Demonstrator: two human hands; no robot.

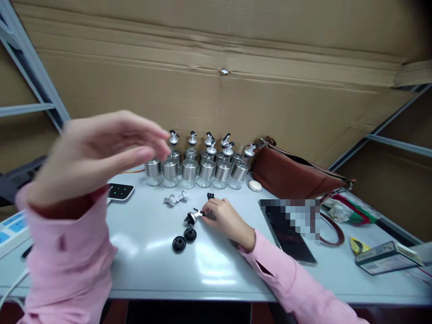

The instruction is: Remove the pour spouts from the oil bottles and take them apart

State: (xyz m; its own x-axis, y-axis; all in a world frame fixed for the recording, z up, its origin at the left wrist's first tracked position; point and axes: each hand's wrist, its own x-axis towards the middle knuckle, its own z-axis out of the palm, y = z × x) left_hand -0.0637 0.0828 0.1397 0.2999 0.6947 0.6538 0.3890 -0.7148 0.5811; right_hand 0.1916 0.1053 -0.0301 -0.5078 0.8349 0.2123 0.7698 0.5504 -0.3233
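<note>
My left hand (pixel 104 150) is raised at the left, slightly blurred, its fingers curved and the thumb apart from them, with nothing visible between. Behind its fingertips stand several glass bottles with metal sleeves (pixel 189 171), many topped with silver and black pour spouts. On the table my right hand (pixel 224 218) has its fingertips closed on a loose pour spout (pixel 193 218) that lies with its black stopper pointing left. Small black parts (pixel 210 195) sit just beyond those fingers. Two round black caps (pixel 185 239) and some silver spout pieces (pixel 175 198) lie nearby.
A brown leather bag (pixel 293 173) stands at the back right beside a round white case (pixel 254 186). A dark tablet (pixel 286 238), a small box (pixel 388 258) and a yellow packet (pixel 358 246) lie right. A black-faced device (pixel 120 192) and power strip (pixel 13 234) are left; cardboard (pixel 216 99) rises behind.
</note>
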